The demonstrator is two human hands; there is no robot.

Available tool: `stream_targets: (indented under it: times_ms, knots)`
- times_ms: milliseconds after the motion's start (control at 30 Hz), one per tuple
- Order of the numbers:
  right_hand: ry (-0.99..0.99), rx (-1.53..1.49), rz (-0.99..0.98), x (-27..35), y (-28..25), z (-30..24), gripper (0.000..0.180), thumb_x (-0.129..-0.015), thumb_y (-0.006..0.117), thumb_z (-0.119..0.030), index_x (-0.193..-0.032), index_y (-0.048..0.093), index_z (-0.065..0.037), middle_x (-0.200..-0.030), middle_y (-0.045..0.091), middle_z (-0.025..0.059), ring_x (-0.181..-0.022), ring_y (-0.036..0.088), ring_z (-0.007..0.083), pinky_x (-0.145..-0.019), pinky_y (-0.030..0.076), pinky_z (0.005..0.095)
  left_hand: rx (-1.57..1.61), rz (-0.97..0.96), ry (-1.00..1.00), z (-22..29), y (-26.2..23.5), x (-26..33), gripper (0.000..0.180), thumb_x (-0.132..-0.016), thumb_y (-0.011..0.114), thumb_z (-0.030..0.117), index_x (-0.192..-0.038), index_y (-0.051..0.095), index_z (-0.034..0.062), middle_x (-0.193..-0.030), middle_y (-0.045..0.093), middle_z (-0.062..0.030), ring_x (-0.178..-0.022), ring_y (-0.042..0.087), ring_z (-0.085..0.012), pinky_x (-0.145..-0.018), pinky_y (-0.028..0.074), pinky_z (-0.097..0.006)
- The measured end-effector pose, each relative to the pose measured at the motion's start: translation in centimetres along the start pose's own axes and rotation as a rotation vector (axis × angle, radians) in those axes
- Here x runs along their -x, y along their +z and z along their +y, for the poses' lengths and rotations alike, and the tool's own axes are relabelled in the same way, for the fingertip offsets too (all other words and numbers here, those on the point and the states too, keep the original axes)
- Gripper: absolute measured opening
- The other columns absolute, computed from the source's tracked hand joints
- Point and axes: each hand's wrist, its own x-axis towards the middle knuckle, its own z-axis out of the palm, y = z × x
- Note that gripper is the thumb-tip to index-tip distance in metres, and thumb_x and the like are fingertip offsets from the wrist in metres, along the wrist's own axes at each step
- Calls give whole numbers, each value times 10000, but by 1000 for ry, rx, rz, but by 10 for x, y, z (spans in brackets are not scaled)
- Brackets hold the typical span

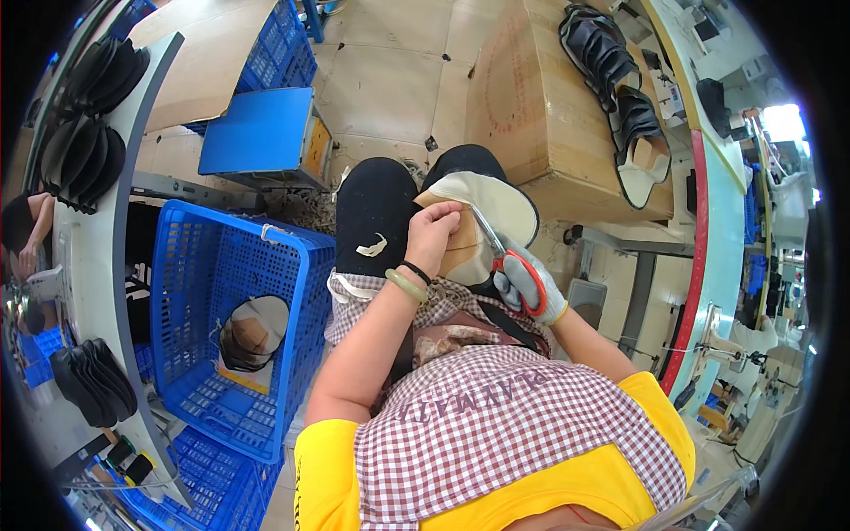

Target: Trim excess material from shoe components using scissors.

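Note:
My left hand [433, 232] presses down on a cream and tan shoe insole piece [496, 202] that rests on my knees. My right hand [529, 288], in a grey-white glove, grips red-handled scissors [506, 254]. The scissor blades point up toward the insole, beside my left fingers. A green bangle and a dark band sit on my left wrist. I sit in a checked apron over a yellow shirt.
A blue plastic crate [190, 350] at my left holds a few insole pieces [253, 331]. A cardboard-topped table [540, 106] ahead carries a row of dark insoles [611, 71]. Dark sole stacks [88, 115] line a grey shelf at left. A blue stool [261, 133] stands beyond.

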Motion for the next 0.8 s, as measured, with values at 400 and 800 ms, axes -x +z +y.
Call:
stream_targets:
  times_ms: [400, 800]
  knots:
    - [169, -47, -47, -3, -23, -8, 485, -954, 504, -419, -1349, 420, -150, -753, 584, -5, -482, 459, 23, -429, 371, 154, -6, 389, 37, -11, 40, -13, 122, -792, 702, 91, -846, 662, -11, -810, 643, -24, -715, 583, -103, -669, 470, -248]
    - [120, -106, -194, -18, -44, -21, 530, -941, 540, -414, -1354, 419, -105, -743, 539, -37, -504, 413, 6, -424, 328, 142, 109, 344, 51, -12, 37, -14, 87, -814, 667, 87, -811, 652, 2, -791, 637, -16, -690, 569, -89, -649, 449, -236]
